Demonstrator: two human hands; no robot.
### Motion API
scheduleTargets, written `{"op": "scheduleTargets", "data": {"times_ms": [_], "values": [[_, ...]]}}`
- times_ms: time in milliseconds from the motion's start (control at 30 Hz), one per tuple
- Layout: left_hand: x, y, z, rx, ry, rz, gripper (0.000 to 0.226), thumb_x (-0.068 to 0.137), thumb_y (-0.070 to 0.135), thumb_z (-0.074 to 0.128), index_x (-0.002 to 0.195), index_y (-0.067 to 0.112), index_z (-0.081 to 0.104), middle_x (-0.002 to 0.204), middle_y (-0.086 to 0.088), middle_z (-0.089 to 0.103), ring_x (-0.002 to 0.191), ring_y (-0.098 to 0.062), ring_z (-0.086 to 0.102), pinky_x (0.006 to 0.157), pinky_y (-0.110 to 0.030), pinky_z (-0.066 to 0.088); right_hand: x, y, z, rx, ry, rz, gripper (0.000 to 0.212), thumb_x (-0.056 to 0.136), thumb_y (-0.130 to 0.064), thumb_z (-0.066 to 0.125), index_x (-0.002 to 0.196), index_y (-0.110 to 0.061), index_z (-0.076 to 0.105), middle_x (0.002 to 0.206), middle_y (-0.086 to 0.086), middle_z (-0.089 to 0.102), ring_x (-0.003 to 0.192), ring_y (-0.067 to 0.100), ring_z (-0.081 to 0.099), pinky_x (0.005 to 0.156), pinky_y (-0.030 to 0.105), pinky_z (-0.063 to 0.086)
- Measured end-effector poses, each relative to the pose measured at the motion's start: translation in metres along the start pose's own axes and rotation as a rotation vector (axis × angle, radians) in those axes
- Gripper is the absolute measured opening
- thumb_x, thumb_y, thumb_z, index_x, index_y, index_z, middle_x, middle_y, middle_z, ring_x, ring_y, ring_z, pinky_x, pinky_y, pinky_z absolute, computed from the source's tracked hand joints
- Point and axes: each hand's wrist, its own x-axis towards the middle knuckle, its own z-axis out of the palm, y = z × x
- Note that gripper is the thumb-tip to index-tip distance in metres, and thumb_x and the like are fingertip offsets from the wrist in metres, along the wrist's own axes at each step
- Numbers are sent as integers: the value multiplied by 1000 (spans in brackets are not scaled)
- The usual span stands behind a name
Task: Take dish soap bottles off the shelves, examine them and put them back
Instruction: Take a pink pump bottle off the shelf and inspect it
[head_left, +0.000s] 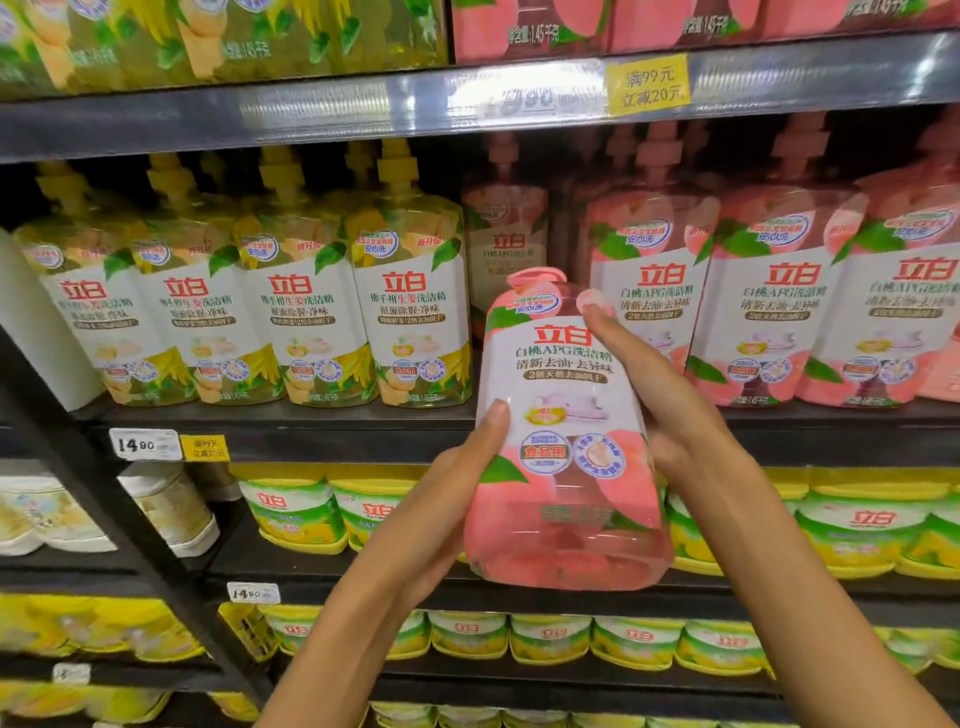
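Note:
A pink peach dish soap bottle (563, 431) with a white label is held in front of the shelves, its label facing me. My left hand (457, 493) grips its lower left side, thumb on the label. My right hand (654, 395) holds the right side, fingers reaching up to the bottle's shoulder. Behind it on the middle shelf (311, 415) stand a row of pink peach bottles (774, 291) and a row of yellow bottles (311, 291). One pink bottle (506, 244) stands set back, leaving a gap at the shelf front.
A shelf above carries more yellow and pink bottles behind a price rail (519, 98). Lower shelves hold green-and-yellow tubs (296, 514). A dark upright post (104, 493) slants along the left. Price tags (145, 444) hang on the shelf edges.

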Motion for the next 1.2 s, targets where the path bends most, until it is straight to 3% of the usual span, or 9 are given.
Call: {"op": "scheduleTargets", "data": {"times_ms": [133,233,400,567,700,867,967,1100,1200], "values": [[-2,-3,3,-124,-4,-17,31,63,57,67,87,40,76,98,1,76,89,-14,72,64,-24,57,2,-5,-3,-111,14,112,40,95,-47,49,109,-13,68,103,14,74,92,26,72,71,41,61],[0,1,2,-194,-15,3,33,64,52,69,89,33,77,98,-4,75,84,-17,73,62,-28,58,-2,-6,-4,-143,-25,164,46,97,-45,47,124,-10,60,117,15,69,106,29,67,86,41,56],[-3,13,3,-183,-55,-2,34,59,51,71,87,34,77,98,-3,75,83,-17,73,61,-29,58,-6,-10,-1,-126,-11,119,42,98,-39,47,123,-9,61,118,16,68,108,30,66,92,42,54],[-3,7,-9,-96,-111,-1,41,97,18,47,133,-1,50,113,-24,67,42,9,59,44,-5,44,-7,-11,5,-160,15,-86,46,95,-35,53,136,-13,50,120,12,68,113,28,64,92,42,54],[16,0,-5,-42,-49,46,44,71,51,68,111,31,70,113,-3,71,104,-20,68,86,-36,56,-11,-9,7,-251,-25,-285,61,90,-32,62,145,-26,36,115,4,71,104,21,69,75,30,58],[21,-21,-16,107,55,241,88,59,62,78,130,16,51,117,-3,69,107,-23,66,79,-28,56,-30,5,1,-575,-37,-404,115,44,-72,81,140,-33,33,117,-11,69,105,7,67,78,21,56],[23,-25,-24,186,68,349,88,55,59,83,127,20,50,116,0,69,106,-19,67,77,-25,56,-36,5,-7,-697,-23,-387,94,31,-71,83,110,-36,48,100,-21,70,96,-12,62,75,5,47],[30,-22,-35,306,51,423,89,50,54,87,123,18,51,114,4,69,104,-13,67,77,-20,54,-41,6,-17,-749,-69,-396,102,29,-61,91,114,-16,57,102,8,72,100,19,68,90,41,53],[34,-16,-43,381,72,457,93,48,51,88,123,9,54,111,4,70,103,-12,67,78,-18,52,-45,3,-8,-676,-154,-457,103,36,-51,95,127,-24,53,108,3,73,95,27,72,84,48,56]]}}
